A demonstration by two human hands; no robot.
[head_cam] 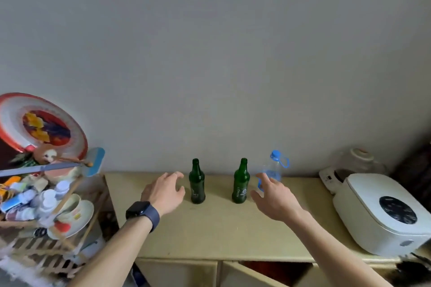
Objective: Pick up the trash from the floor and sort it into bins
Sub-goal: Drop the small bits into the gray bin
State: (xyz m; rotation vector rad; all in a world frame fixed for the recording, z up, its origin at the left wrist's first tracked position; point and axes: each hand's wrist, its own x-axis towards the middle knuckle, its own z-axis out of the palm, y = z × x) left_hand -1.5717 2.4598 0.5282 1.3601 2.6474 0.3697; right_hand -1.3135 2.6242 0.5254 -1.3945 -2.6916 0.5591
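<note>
Plastic bottle (272,170) partly behind right hand (274,200)

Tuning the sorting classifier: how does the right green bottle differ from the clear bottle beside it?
The right green bottle is dark green; the clear bottle is see-through with a blue cap and blue loop handle. The green one shows in full; the right hand hides part of the clear one, which stands nearer the wall. Both stand upright on the cabinet top.
</note>
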